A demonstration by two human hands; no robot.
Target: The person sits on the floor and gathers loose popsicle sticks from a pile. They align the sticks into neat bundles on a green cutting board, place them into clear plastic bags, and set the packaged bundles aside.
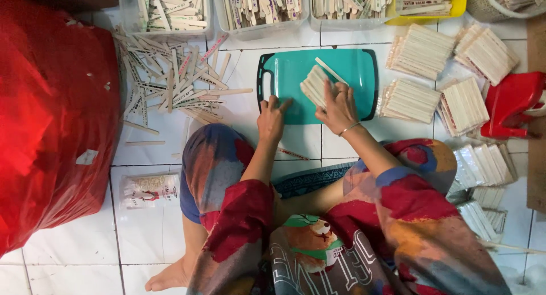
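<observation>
Two hands working: my right hand (pixel 339 105) is pressing the stick stack (pixel 316 84) on the board (pixel 352 67), left hand (pixel 273 114) spread flat; uneven pressure could be fanning it apart.

A small clear packet (pixel 149 190) with a red-and-white label lies on the floor tiles beside a big red plastic bag (pixel 51 118).
</observation>
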